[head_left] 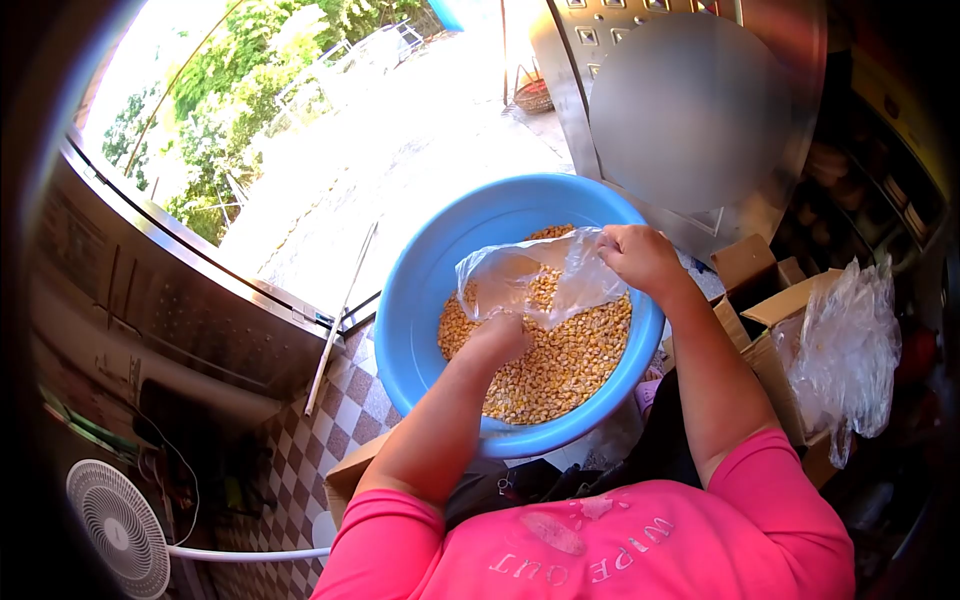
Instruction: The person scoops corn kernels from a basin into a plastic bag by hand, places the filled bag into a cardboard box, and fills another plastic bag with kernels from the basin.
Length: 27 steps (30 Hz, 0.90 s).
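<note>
A wide blue plastic tub (410, 270) holds a thick layer of yellow corn kernels (560, 375). Over the kernels lies a clear plastic bag (590, 275), its mouth spread and some corn showing in it. My right hand (640, 258) is closed on the bag's edge at the tub's far right side. Low over the corn, my left hand (500, 337) is curled beside the bag's near left edge. Its fingertips are turned away from view, so what it holds, if anything, is hidden.
Cardboard boxes (775, 345) stand right of the tub, with crumpled clear plastic bags (850, 345) on them. A white fan (118, 530) is at lower left. A pale rod (340, 320) leans by the doorway. A metal door (575, 90) stands behind the tub.
</note>
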Tool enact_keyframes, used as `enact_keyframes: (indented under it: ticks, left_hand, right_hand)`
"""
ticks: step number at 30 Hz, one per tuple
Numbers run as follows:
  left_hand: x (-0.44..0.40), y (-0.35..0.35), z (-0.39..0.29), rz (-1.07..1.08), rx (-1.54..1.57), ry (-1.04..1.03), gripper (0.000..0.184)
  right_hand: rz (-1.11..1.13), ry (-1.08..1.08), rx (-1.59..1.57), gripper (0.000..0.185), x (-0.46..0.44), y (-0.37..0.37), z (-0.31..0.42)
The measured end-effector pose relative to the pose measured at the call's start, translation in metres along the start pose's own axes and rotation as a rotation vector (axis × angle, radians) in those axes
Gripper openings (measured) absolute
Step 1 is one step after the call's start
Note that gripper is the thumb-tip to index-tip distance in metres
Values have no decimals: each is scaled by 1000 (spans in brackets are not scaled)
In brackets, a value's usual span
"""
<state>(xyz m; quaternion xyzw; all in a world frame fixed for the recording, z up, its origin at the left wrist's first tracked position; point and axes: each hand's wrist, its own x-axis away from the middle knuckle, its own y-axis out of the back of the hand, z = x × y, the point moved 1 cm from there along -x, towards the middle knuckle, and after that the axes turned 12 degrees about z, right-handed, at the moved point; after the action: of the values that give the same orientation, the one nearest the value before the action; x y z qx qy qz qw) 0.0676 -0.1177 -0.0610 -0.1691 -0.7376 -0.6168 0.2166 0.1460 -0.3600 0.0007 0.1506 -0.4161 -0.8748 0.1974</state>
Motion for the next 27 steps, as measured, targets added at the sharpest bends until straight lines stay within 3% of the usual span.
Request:
enact_keyframes:
  ticks: [3,5,8,12,14,18,20,23,27]
  left_hand:
    - [2,-8,0,146,-63,-106,32]
    - [11,-7,-12,406,155,-41,33]
    - [13,-10,-29,568,29,-91,31]
    - [19,-17,-40,546,117,-180,30]
    - [18,-17,-44,573,-135,-314,29]
    - [10,-26,-34,423,-147,-457,27]
    - [19,-12,-36,509,138,-393,24]
    - [33,8,-42,555,301,-304,22]
    - [46,24,-41,546,618,-340,20]
  right_hand:
    - [-2,2,-2,20,0,1,0]
    - [1,2,-2,20,0,1,0]
    - [3,8,-4,20,0,0,-1]
    - [16,9,-2,20,1,0,1]
    - [21,8,0,20,1,1,2]
    - [6,-1,-13,19,1,1,3]
    - [7,-2,-11,19,1,1,2]
    - [9,-3,-3,19,1,1,2]
    - [19,-10,-13,18,1,1,2]
